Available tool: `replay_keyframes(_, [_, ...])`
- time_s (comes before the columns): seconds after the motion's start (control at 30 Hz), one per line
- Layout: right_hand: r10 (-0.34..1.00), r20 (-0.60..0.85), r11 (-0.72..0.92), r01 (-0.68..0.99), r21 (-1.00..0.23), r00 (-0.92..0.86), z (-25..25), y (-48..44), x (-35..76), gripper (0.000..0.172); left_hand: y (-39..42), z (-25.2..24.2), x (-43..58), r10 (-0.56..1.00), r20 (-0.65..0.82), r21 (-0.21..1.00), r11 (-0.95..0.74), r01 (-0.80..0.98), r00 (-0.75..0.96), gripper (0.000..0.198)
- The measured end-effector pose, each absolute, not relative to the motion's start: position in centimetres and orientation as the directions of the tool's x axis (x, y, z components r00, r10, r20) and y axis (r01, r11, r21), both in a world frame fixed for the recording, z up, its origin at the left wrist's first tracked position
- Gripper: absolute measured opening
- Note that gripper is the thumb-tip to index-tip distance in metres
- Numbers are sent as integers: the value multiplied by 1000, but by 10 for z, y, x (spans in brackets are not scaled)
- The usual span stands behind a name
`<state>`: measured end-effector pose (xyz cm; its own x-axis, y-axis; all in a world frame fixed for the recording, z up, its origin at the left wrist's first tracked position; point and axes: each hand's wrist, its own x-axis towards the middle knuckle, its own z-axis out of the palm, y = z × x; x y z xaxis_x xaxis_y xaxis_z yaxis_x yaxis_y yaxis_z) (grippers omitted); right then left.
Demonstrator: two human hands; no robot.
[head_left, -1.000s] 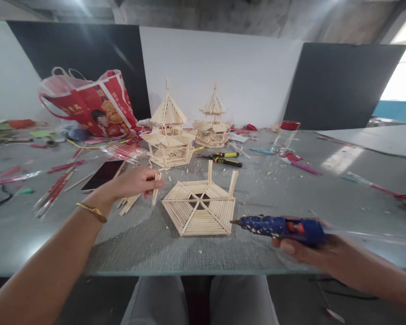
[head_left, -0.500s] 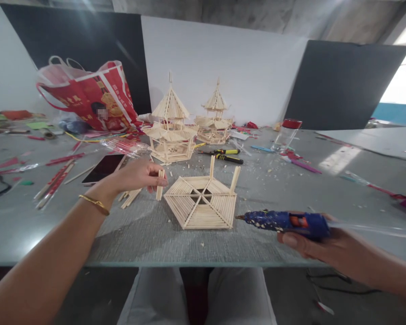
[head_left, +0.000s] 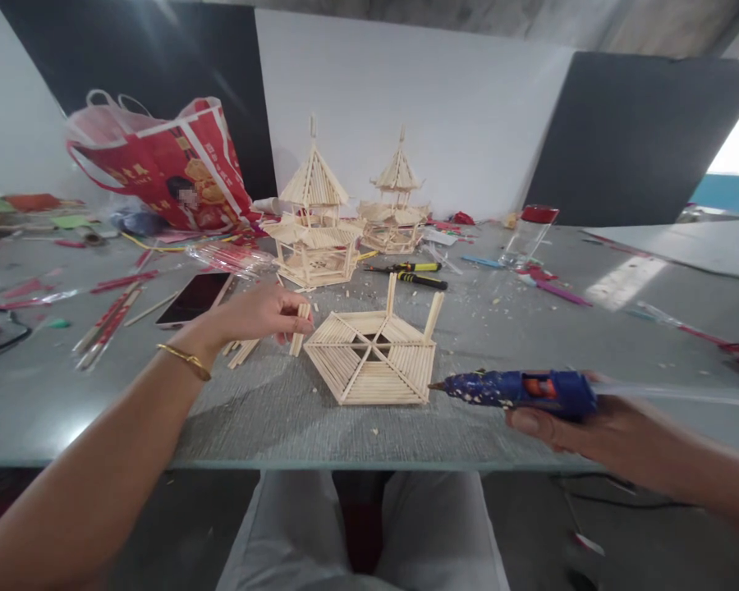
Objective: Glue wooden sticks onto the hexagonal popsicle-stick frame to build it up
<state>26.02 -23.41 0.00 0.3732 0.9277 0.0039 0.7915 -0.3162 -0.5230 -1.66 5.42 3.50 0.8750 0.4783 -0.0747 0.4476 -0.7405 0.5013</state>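
Note:
A six-sided panel of wooden sticks (head_left: pixel 383 384) lies on the table, with a dark opening around its middle. Two stick posts, a rear one (head_left: pixel 392 295) and a right one (head_left: pixel 433 318), stand up from its edge. Just left of the panel, my left hand (head_left: pixel 277 314) pinches a short bundle of wooden sticks (head_left: pixel 300 330) held upright. My right hand (head_left: pixel 566 423) is wrapped round a blue glue gun (head_left: pixel 511 389), its nozzle pointing left close to the panel's right front corner. A clear glue stick (head_left: pixel 671 394) trails from the gun's back.
Behind the panel stand two stick pagodas, a larger one (head_left: pixel 316 222) and a smaller one (head_left: pixel 396 197). Pliers (head_left: pixel 415 275) lie before them. A phone (head_left: pixel 197 297), loose sticks (head_left: pixel 245 353) and a red bag (head_left: pixel 172 176) are at left. A red-lidded jar (head_left: pixel 530 238) stands at back right.
The view has tilted and shifted slightly. My left hand still pinches the stick bundle, and the glue gun's nozzle has come a little closer to the panel's right front corner.

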Motion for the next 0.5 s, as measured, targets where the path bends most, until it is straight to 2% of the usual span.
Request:
replay_keyframes(0.13, [966,-64,-249,837,-486,250,1,-232,259,36,52,35,-15,491,-57,481,-749,455,869,27])
replay_keyframes(0.37, [983,25,-148,858,-492,184,10,-223,246,40,49,32,-15,473,-49,483,-760,435,880,29])
replay_keyframes(0.5, [952,-49,-293,856,-427,301,8,-224,249,43,47,33,-14,475,-56,473,-761,443,878,28])
